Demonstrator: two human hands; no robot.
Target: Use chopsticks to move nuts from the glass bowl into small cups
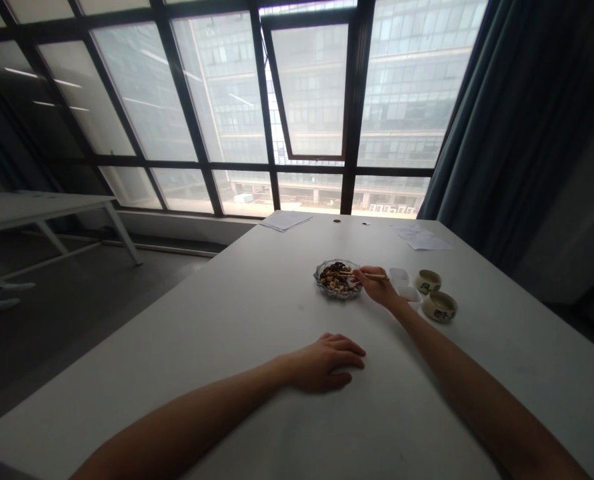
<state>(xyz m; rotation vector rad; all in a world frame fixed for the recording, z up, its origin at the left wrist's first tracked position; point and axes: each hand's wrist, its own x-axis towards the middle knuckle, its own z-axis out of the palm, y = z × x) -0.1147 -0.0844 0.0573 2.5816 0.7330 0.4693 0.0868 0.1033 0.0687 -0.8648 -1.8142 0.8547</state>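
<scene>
At centre right, the right hand (378, 288) clamps chopsticks (375, 276) over a glass bowl (341, 294); the left hand (325, 363) lies fingers apart on the bench (201, 340), lower centre.

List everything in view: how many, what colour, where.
Near table: one, white, centre
Glass dish: one, clear, on it
Dish contents: many, brown and tan
Chopsticks: count unclear, tan, right hand
Small containers: two, whitish, right of dish
Cups: two, beige, dark markings, beside containers
Papers: several, white, far end
Window panes: many, dark-framed, behind
Building: one, pale, outside
Curtains: two, blue, both sides
Other table: one, white, left
Left hand: one, bare, near table
Right hand: one, bare, by dish
</scene>
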